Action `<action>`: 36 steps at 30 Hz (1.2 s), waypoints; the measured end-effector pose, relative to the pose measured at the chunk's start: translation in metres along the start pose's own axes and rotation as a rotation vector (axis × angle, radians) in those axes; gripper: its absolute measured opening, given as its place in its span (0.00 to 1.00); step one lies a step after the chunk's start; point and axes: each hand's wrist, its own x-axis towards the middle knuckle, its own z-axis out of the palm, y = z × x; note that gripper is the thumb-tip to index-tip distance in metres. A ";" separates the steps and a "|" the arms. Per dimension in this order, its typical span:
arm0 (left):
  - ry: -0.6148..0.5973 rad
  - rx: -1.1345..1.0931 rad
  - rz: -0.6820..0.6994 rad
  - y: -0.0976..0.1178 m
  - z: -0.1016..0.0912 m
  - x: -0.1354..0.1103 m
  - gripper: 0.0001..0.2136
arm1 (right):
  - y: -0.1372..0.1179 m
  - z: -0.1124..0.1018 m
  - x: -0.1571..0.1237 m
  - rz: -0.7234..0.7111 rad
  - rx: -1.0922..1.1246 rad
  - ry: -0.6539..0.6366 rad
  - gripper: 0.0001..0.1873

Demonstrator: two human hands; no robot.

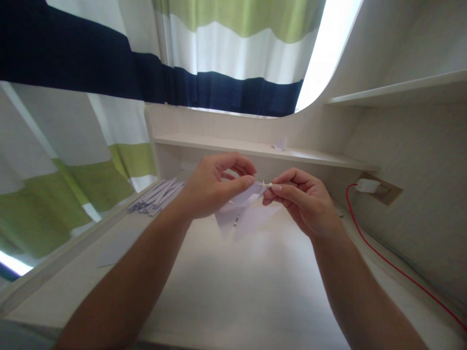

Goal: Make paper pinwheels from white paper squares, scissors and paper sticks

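Note:
My right hand (301, 197) pinches a short, thin pale stick (267, 185) between thumb and fingers, above the desk. Just to its left, my left hand (222, 182) has its fingers curled and its thumb tip close to the index finger. Whatever lies between those left fingertips is too small to make out. Beneath the hands is a sheet of white paper (251, 218), partly hidden, with a raised pale part near the fingers. A tiny black-and-white piece (236, 220) lies on the paper.
A bundle of narrow, rolled-looking paper strips (160, 195) lies at the back left of the desk (233, 291). Another white sheet (118, 245) is partly behind my left forearm. Folded paper (280, 144) stands on the low shelf (219, 142). A red cable (383, 253) runs from a white plug (368, 185) at right.

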 end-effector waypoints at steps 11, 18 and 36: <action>0.028 0.387 0.366 0.005 0.000 -0.004 0.03 | 0.004 -0.002 0.000 -0.013 -0.037 -0.021 0.07; 0.042 0.463 0.390 0.003 0.002 -0.004 0.03 | 0.002 0.002 -0.002 -0.069 -0.156 0.022 0.08; 0.013 0.501 0.382 0.001 0.003 -0.004 0.03 | -0.001 0.009 -0.008 -0.080 -0.286 0.058 0.11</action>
